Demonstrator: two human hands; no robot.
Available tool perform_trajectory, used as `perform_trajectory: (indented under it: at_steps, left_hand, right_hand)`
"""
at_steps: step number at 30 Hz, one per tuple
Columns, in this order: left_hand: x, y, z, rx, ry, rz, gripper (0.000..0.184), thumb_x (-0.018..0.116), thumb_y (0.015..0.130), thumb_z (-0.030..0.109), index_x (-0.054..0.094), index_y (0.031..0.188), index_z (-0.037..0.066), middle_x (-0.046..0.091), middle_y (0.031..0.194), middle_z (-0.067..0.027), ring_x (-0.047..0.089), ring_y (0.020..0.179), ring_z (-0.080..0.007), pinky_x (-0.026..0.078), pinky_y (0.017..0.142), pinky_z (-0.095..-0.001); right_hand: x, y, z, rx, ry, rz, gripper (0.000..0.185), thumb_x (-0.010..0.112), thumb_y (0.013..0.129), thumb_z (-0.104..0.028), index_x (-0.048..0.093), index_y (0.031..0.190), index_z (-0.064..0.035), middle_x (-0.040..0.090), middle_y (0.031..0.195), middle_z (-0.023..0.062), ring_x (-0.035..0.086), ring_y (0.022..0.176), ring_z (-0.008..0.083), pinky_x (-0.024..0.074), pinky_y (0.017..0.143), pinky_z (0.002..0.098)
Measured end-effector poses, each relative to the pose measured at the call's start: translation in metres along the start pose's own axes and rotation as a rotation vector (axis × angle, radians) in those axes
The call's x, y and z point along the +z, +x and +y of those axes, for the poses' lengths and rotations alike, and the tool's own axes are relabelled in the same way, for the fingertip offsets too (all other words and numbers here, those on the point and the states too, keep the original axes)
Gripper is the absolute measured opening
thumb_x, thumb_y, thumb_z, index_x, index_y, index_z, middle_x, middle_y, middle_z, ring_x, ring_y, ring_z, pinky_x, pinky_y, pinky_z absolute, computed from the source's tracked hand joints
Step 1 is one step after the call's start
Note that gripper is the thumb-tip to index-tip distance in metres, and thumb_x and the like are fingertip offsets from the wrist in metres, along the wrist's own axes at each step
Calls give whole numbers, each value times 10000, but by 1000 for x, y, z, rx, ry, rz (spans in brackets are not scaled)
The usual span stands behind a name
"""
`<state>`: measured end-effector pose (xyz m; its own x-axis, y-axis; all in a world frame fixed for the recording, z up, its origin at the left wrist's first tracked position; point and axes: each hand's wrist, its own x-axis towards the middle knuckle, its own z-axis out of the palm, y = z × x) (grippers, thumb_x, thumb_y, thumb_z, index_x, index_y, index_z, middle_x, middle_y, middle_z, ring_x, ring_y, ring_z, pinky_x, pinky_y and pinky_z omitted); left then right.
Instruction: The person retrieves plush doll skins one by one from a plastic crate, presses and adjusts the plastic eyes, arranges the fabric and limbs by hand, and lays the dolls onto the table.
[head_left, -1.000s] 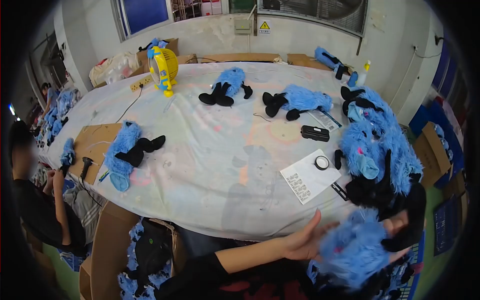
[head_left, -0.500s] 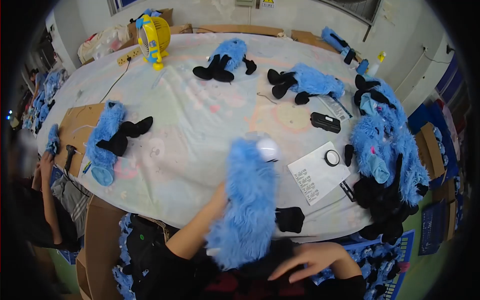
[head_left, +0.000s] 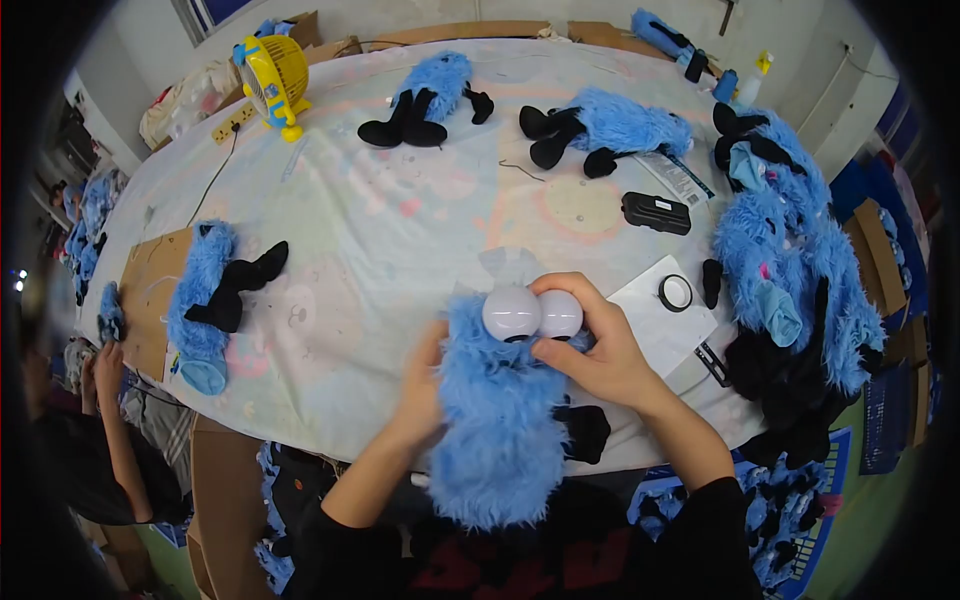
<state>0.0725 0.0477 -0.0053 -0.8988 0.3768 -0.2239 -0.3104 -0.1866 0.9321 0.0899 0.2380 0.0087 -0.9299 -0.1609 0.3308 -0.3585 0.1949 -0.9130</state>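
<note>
A shaggy blue plush toy (head_left: 500,440) is held upright over the near table edge, in front of my body. Two round, whitish, glossy eyes (head_left: 512,313) sit side by side at its top. My left hand (head_left: 422,385) grips the toy's left side, its fingers partly hidden by fur. Thumb and forefinger of my right hand (head_left: 605,350) pinch the right-hand eye. A black limb (head_left: 586,434) of the toy sticks out to the right, over the cloth.
More blue plush toys (head_left: 620,122) lie around the table, with a pile (head_left: 770,260) at right. Near me are a white sheet (head_left: 640,310), a tape roll (head_left: 675,292) and a black case (head_left: 656,213). A yellow fan (head_left: 272,82) stands far left. A co-worker's hand (head_left: 108,365) works at left.
My right hand has risen from my lap to the toy's eyes and closed on one. The toy has turned, so both eyes now show. My view has shifted slightly.
</note>
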Motion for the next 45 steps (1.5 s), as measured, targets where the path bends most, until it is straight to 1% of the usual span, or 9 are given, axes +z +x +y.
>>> perform_trajectory:
  at_steps: [2,3,5,11,21,31,35,40,45]
  left_hand:
    - [-11,21,7,242,-222,78,364,573,806,51,453,1147,13,541,1078,-113,550,878,-196,459,754,-286]
    - [-11,22,7,234,-217,79,364,573,806,51,453,1147,13,541,1078,-113,550,878,-196,459,754,-286]
    - [1,17,14,548,451,-159,346,599,784,62,485,1104,2,576,1004,-112,559,779,-189,459,713,-273]
    - [10,29,-2,383,590,-277,266,606,765,48,531,1012,-18,604,894,-105,550,722,-180,452,678,-263]
    - [-8,31,-18,402,521,-159,136,615,761,54,582,861,-32,615,777,-105,538,637,-179,446,608,-259]
    - [-11,32,-20,543,515,-197,110,580,791,77,577,813,-31,601,760,-109,511,609,-189,433,587,-270]
    - [-11,31,-20,401,575,-263,171,513,849,121,554,773,-27,568,738,-117,483,599,-205,422,583,-298]
    - [-8,34,-22,407,656,-377,235,446,892,157,526,761,-20,534,727,-125,453,595,-218,409,583,-321]
    - [-14,34,-21,328,710,-445,266,404,918,185,549,852,-28,567,806,-154,499,659,-245,430,638,-323]
  right_hand:
    - [1,1,4,29,5,-8,473,672,741,-116,466,1159,-32,576,1008,83,544,868,200,419,780,276]
    - [2,2,6,48,5,-16,465,668,748,-119,466,1157,-29,579,999,84,546,864,196,421,774,271]
    - [3,3,9,91,2,-34,447,660,762,-126,466,1152,-25,585,979,86,550,856,186,424,761,261]
    - [7,-7,27,241,321,234,394,631,793,-135,476,1134,-9,589,955,101,545,812,151,422,725,235]
    - [4,-9,22,374,117,-17,255,617,810,-136,568,1010,15,612,787,70,507,636,115,419,615,223]
    - [10,-8,24,421,452,103,236,666,767,-141,607,936,13,610,720,76,490,585,126,395,551,225]
    - [6,-8,18,279,136,108,222,700,726,-143,608,865,3,598,711,68,485,574,140,392,538,229]
    - [1,-9,14,14,-261,174,233,732,673,-147,581,781,-7,568,687,62,463,553,157,384,528,237]
    - [2,-11,14,0,-315,181,277,758,593,-142,550,734,-25,528,660,50,442,551,166,378,519,248]
